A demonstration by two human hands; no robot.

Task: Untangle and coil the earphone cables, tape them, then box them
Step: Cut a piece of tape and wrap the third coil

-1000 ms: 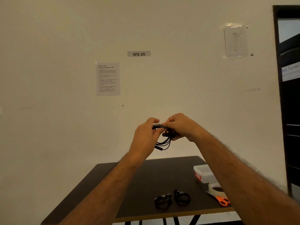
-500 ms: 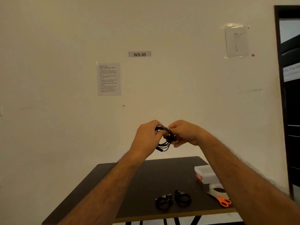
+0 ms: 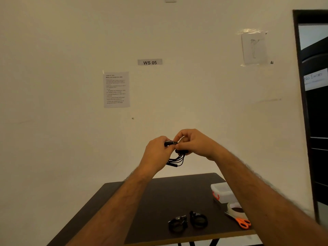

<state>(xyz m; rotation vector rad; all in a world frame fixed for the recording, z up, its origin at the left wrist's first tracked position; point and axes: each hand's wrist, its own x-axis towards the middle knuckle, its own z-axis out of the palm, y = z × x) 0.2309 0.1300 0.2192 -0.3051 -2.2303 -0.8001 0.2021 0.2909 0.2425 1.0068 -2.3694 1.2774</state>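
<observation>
A cream wall [image 3: 71, 139] carrying a "WS 05" label [image 3: 149, 62] rises behind a dark table [image 3: 150, 197]. Compared with half a second ago, the right hand [image 3: 196, 143] has lifted slightly, its fingers now arched above the black earphone cable [image 3: 175, 159]. Both it and the left hand [image 3: 157, 153] pinch the cable, held above the table; loose loops hang beneath. Two coiled earphone bundles [image 3: 188, 222] lie on the table near the clear box [image 3: 222, 191], tape roll [image 3: 235, 209] and orange scissors [image 3: 242, 222].

Both bare forearms reach forward and upward, meeting in the air above the far edge of the tabletop. The left hand [image 3: 157, 153] and right hand [image 3: 196, 144] face each other with fingers curled, pinching a black earphone cable [image 3: 175, 159] between them.
</observation>
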